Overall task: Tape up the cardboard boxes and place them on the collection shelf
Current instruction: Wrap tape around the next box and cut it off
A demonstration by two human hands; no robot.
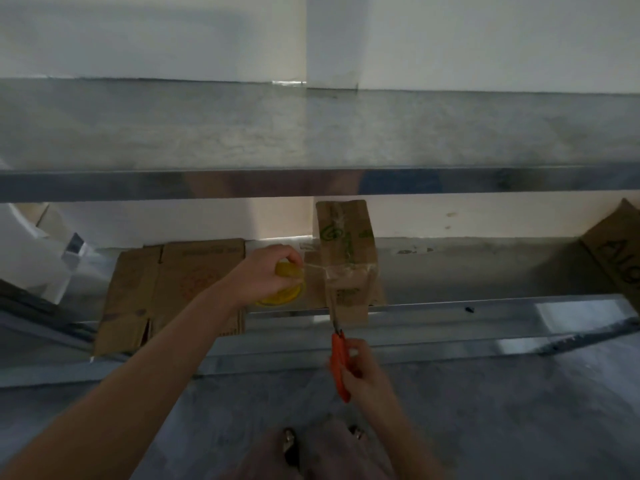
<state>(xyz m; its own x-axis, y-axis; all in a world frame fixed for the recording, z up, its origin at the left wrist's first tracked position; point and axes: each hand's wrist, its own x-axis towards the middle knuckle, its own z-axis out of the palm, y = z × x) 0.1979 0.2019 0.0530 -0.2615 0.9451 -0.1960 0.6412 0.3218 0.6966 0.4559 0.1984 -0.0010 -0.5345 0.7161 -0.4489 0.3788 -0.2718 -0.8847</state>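
A small cardboard box (348,247) stands upright on the lower metal shelf (450,271), with clear tape across its front. My left hand (266,275) grips a yellow tape roll (282,292) just left of the box, and a strip of clear tape (313,268) stretches from the roll to the box. Below the box, my right hand (363,372) holds orange-handled scissors (339,362). Their blades point up toward the box's lower front edge.
Flattened cardboard boxes (166,289) lie on the lower shelf to the left. Another cardboard box (616,247) leans at the far right. An upper metal shelf (311,133) spans the view above. A white object (31,251) sits at far left. Grey floor lies below.
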